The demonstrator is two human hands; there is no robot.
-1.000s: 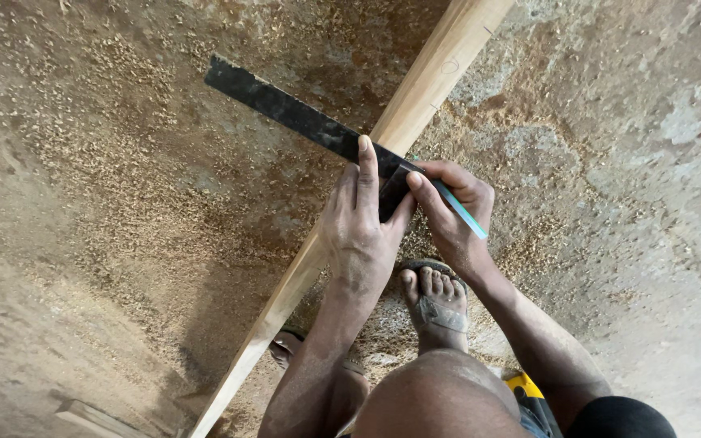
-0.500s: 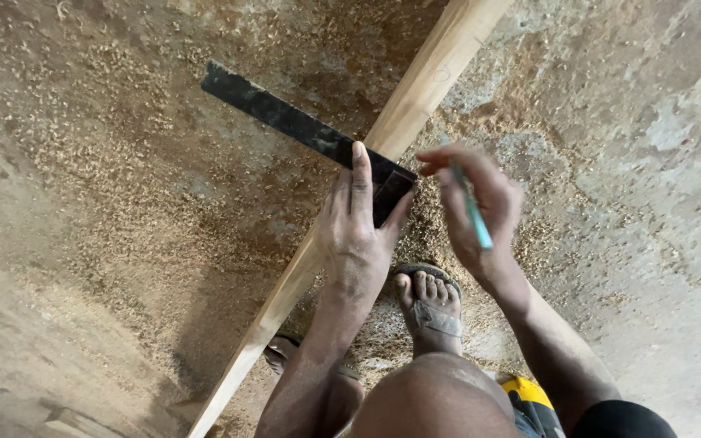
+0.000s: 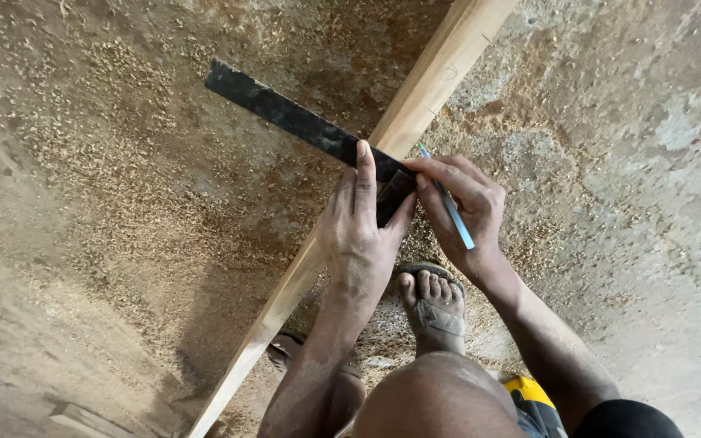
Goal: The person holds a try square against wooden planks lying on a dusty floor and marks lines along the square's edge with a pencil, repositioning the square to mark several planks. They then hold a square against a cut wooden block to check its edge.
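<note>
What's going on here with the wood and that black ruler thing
A person is bent over a long pale wooden plank that lies across a sawdust-covered floor. The left hand presses a black square-type ruler flat across the plank, forefinger stretched along the blade. The right hand holds a blue pencil with its tip at the ruler's edge on the wood. A sandalled foot stands just beside the plank, and a yellow tool shows near the bottom edge.

I am counting one long wooden plank (image 3: 415,105), one black square ruler (image 3: 294,122) and one blue pencil (image 3: 450,207). I am seeing two hands, left hand (image 3: 360,235) and right hand (image 3: 464,203), and one sandalled foot (image 3: 432,300).
</note>
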